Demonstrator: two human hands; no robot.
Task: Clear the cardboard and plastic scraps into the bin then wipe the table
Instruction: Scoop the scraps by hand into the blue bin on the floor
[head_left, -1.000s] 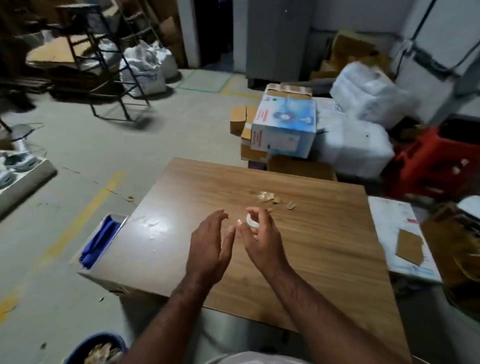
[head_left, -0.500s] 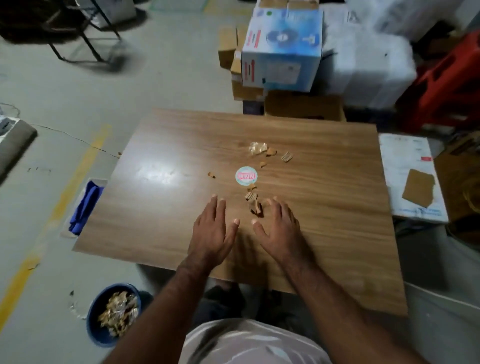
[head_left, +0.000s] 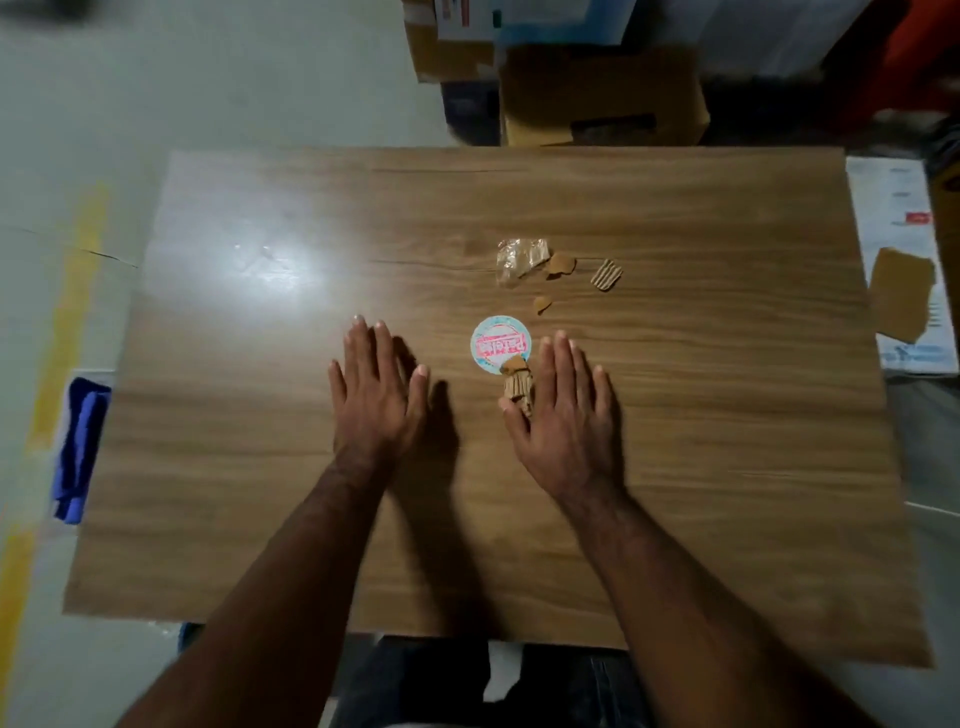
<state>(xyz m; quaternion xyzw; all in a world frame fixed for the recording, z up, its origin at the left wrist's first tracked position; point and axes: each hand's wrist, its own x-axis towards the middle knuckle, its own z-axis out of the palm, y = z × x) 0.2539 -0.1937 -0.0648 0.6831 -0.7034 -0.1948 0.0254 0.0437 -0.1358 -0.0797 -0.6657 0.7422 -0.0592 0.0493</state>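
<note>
While scraps (head_left: 518, 382) lie between, left hand (head_left: 375, 391) and right hand (head_left: 563, 415) flat on table (head_left: 260, 415), fingers spread, no grip.

Single head-worn view, wide-angle, looking almost straight down from above the near edge of the brown wood-grain table (head_left: 675, 467). Tabletop fills most of the frame; pale floor (head_left: 260, 78) along left and top. No second view.

Cardboard boxes (head_left: 602, 93) stand on the floor (head_left: 218, 78) at twelve o'clock. A white sheet (head_left: 893, 208) lies at three o'clock, and a yellow line (head_left: 78, 270) crosses the floor at nine.
</note>
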